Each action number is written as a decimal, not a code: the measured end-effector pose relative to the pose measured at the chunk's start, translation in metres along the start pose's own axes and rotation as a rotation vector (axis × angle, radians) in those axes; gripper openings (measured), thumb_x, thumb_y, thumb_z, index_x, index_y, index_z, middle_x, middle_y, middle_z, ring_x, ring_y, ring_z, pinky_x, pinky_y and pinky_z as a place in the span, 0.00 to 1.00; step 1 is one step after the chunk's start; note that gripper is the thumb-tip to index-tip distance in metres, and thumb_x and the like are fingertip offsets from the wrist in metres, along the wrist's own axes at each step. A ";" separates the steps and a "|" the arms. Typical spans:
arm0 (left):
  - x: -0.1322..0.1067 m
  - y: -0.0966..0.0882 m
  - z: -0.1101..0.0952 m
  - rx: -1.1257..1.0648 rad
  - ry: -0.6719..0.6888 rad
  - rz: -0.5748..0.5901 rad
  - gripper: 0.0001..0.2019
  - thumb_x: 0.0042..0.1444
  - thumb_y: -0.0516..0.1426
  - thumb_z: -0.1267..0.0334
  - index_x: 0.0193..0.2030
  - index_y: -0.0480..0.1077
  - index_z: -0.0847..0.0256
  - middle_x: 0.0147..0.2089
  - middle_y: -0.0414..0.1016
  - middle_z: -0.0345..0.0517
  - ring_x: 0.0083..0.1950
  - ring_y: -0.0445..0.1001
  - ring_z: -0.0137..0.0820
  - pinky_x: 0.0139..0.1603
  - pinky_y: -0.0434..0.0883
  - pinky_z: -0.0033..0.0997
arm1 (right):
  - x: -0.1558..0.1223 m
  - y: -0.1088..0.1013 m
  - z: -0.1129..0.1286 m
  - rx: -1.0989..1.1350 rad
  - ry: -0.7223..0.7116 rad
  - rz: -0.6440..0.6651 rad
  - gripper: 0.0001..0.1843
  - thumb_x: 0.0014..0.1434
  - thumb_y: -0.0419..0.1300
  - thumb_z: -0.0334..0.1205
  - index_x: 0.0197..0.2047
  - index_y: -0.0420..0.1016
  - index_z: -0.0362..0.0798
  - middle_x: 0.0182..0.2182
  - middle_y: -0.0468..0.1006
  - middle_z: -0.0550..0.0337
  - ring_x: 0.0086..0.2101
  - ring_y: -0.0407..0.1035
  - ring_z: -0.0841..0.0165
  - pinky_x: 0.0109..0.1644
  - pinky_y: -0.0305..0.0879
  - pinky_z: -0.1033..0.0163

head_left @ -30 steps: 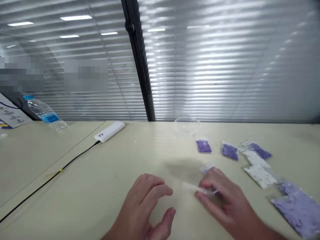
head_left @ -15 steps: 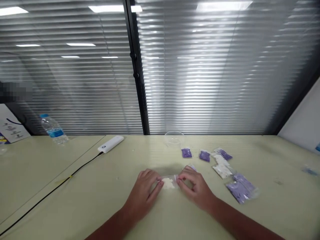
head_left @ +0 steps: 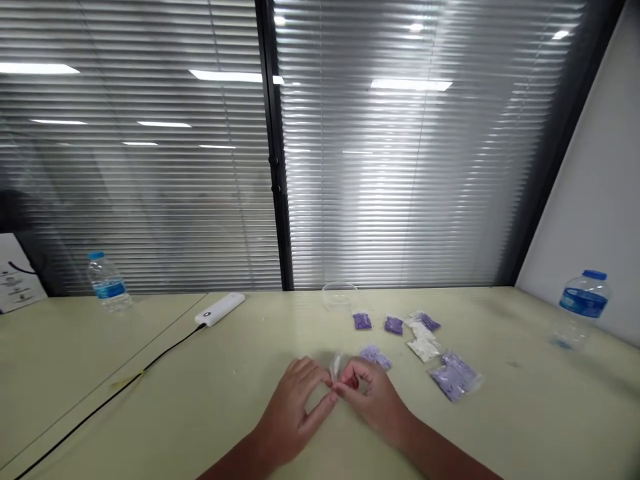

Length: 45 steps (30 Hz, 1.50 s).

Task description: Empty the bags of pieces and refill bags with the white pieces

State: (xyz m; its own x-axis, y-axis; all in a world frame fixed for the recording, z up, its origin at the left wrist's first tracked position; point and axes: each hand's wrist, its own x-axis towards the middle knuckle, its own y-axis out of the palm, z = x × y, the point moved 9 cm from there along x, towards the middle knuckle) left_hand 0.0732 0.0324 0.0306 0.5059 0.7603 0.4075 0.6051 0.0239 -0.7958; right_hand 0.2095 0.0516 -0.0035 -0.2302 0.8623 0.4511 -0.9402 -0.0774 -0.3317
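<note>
Closer together since half a second ago: your left hand and right hand, with the clear packet, then spread flat between them, now a narrow, raised shape at your fingertips. Window blinds, grey, two panels, parted by a dark upright post. Table, pale, before you, up to the blinds. Your hands, low at centre: right thumb and forefinger closed in a pinch on the clear packet; left thumb and forefinger curved in to it, tips touching or nearly so, whether gripping you cannot tell from this view. Two water bottles, blue-capped, upright: one at far left, one at far right. Round transparent container, one, at the back edge. White oblong device, one, left of centre, with black cable running to the near left. Pale purple packets, overlapping, right of your hands; another pale purple packet, just beyond your right hand. White packets, overlapping, farther back. Dark purple packets, three, small, behind these, the rightmost touching the white ones.
</note>
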 end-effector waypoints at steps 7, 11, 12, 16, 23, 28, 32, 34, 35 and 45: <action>0.001 0.010 0.013 -0.025 -0.043 0.025 0.16 0.66 0.49 0.57 0.29 0.68 0.59 0.31 0.70 0.37 0.39 0.65 0.21 0.44 0.60 0.23 | -0.009 0.007 0.041 -0.327 -0.354 0.031 0.15 0.63 0.63 0.37 0.28 0.63 0.45 0.27 0.72 0.64 0.33 0.65 0.69 0.45 0.53 0.59; 0.001 0.013 0.017 -0.075 -0.057 0.062 0.15 0.66 0.49 0.56 0.32 0.69 0.57 0.33 0.71 0.37 0.41 0.66 0.21 0.43 0.60 0.21 | -0.009 0.005 0.026 -0.229 -0.216 0.056 0.12 0.64 0.63 0.37 0.31 0.66 0.46 0.30 0.73 0.65 0.34 0.67 0.70 0.52 0.52 0.57; 0.001 0.013 0.016 -0.071 -0.050 0.064 0.14 0.66 0.49 0.56 0.33 0.69 0.57 0.33 0.71 0.37 0.41 0.66 0.21 0.43 0.61 0.21 | -0.009 0.004 0.023 -0.212 -0.186 0.060 0.11 0.64 0.62 0.37 0.32 0.66 0.46 0.31 0.73 0.66 0.35 0.68 0.70 0.54 0.52 0.57; 0.001 0.011 0.013 0.013 -0.020 0.049 0.14 0.66 0.49 0.58 0.32 0.68 0.57 0.32 0.71 0.37 0.40 0.66 0.22 0.42 0.61 0.22 | -0.012 0.004 0.021 -0.236 -0.173 0.062 0.07 0.65 0.58 0.34 0.33 0.65 0.47 0.32 0.72 0.65 0.35 0.67 0.69 0.54 0.53 0.57; 0.001 0.015 0.008 0.213 0.056 0.038 0.11 0.61 0.53 0.69 0.26 0.62 0.59 0.29 0.70 0.35 0.37 0.65 0.22 0.39 0.59 0.24 | -0.017 0.009 0.041 -0.450 -0.369 -0.039 0.10 0.47 0.57 0.25 0.29 0.59 0.46 0.25 0.67 0.67 0.29 0.62 0.71 0.43 0.50 0.60; 0.002 0.017 0.003 0.316 0.084 0.035 0.10 0.57 0.55 0.72 0.26 0.61 0.59 0.28 0.69 0.34 0.35 0.64 0.22 0.37 0.56 0.24 | -0.020 0.012 0.048 -0.582 -0.439 -0.121 0.11 0.46 0.56 0.26 0.27 0.56 0.46 0.23 0.65 0.66 0.28 0.60 0.70 0.43 0.49 0.59; 0.003 0.021 0.009 0.350 0.043 0.069 0.09 0.54 0.53 0.75 0.25 0.60 0.59 0.27 0.67 0.35 0.34 0.62 0.22 0.37 0.54 0.24 | -0.019 0.007 0.053 -0.638 -0.467 -0.147 0.11 0.49 0.55 0.25 0.27 0.54 0.46 0.23 0.63 0.65 0.29 0.58 0.69 0.43 0.50 0.57; 0.003 0.019 0.015 0.313 0.002 0.066 0.09 0.54 0.52 0.74 0.26 0.60 0.59 0.28 0.67 0.36 0.34 0.62 0.23 0.38 0.54 0.24 | -0.018 0.008 0.056 -0.595 -0.469 -0.072 0.09 0.52 0.56 0.25 0.30 0.59 0.47 0.26 0.67 0.63 0.32 0.61 0.67 0.45 0.52 0.56; 0.002 0.017 0.018 0.269 -0.018 0.063 0.09 0.55 0.51 0.73 0.26 0.60 0.59 0.28 0.66 0.36 0.35 0.62 0.23 0.38 0.55 0.24 | -0.018 0.008 0.058 -0.553 -0.464 -0.024 0.08 0.54 0.58 0.27 0.34 0.63 0.47 0.29 0.70 0.62 0.35 0.63 0.66 0.46 0.54 0.56; 0.000 0.014 0.026 -0.372 -0.148 0.099 0.18 0.65 0.45 0.54 0.29 0.65 0.59 0.32 0.65 0.39 0.39 0.63 0.24 0.43 0.61 0.24 | -0.021 0.012 0.053 -0.380 -0.418 0.108 0.36 0.54 0.72 0.46 0.62 0.63 0.56 0.55 0.73 0.58 0.58 0.62 0.57 0.65 0.48 0.50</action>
State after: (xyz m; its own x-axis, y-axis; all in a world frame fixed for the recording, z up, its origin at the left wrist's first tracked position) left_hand 0.0653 0.0494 0.0078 0.4958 0.8327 0.2465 0.7526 -0.2703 -0.6004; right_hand 0.1899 0.0060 0.0265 -0.4721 0.5825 0.6617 -0.7672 0.0981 -0.6338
